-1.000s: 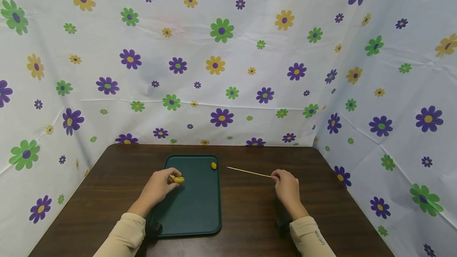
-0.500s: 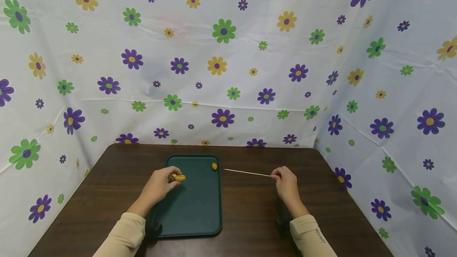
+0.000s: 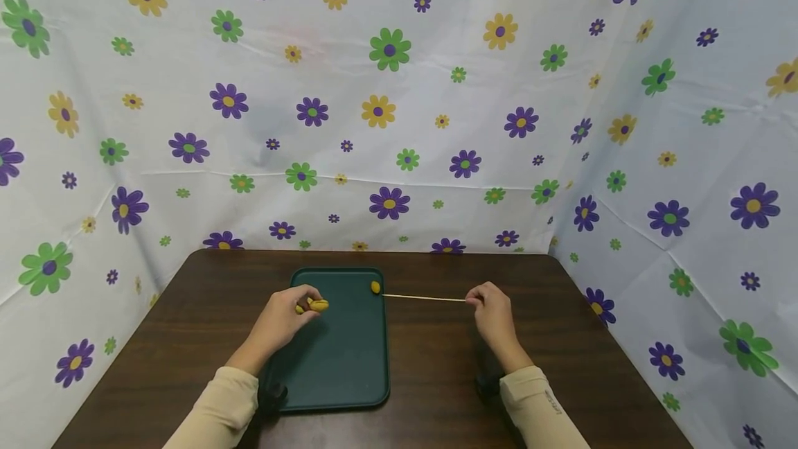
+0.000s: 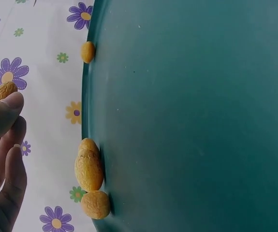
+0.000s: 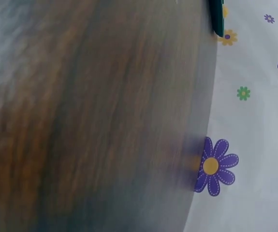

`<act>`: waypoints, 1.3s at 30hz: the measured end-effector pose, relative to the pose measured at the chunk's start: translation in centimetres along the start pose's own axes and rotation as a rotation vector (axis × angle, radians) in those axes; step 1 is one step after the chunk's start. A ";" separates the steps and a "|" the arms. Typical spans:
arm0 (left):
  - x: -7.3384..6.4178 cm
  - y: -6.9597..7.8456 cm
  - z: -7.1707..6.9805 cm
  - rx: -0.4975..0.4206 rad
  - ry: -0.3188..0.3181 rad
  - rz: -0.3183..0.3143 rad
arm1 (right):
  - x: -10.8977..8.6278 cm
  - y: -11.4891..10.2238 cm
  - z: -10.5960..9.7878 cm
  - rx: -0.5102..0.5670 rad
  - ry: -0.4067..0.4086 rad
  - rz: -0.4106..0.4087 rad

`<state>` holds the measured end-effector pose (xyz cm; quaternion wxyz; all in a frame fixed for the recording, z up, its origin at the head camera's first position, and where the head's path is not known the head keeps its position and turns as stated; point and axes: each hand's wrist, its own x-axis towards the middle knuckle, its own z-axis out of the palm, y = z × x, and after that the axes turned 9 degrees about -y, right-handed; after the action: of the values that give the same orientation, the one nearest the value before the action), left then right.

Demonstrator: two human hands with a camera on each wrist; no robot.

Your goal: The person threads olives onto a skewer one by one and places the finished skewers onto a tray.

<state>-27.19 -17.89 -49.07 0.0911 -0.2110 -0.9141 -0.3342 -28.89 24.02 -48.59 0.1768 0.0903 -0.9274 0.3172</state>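
Note:
In the head view my left hand (image 3: pixel 283 317) is raised over the left part of a dark green tray (image 3: pixel 343 366). It holds a yellowish peanut (image 3: pixel 318 305); the left wrist view has the thumb and fingers pinching a wrinkled peanut (image 4: pixel 4 91). Along the tray's edge in that view lie a waisted peanut (image 4: pixel 89 166), a rounder one (image 4: pixel 95 205) and, farther up, a smaller one (image 4: pixel 88 52). My right hand (image 3: pixel 495 324) pinches one end of a thin wooden stick (image 3: pixel 424 298). The stick's far tip points left, right at the tray's edge, just below a small peanut (image 3: pixel 375 287).
The tray rests on a dark brown wooden table (image 3: pixel 449 373). Behind and to the sides hangs a white cloth (image 3: pixel 411 137) printed with flowers. A tray corner (image 5: pixel 217 19) shows at the top of the right wrist view, above the blurred tabletop.
My right hand has moved a little left, bringing the stick's tip from beside the tray to its edge, near the peanut. My left hand has shifted slightly up and right with its peanut.

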 end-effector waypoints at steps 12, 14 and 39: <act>-0.1 0.2 0.0 -0.011 -0.012 -0.019 | 0.0 -1.1 1.1 0.015 0.026 -0.035; -0.2 0.1 0.0 -0.006 -0.007 -0.021 | -0.1 -1.3 1.3 0.018 0.022 -0.029; 0.6 0.7 1.1 -0.051 0.002 0.040 | 0.4 -2.8 2.2 0.046 0.011 -0.056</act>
<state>-27.41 -16.50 -49.35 0.0931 -0.2312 -0.9008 -0.3556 -29.09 20.45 -48.54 0.1883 0.1183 -0.9161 0.3336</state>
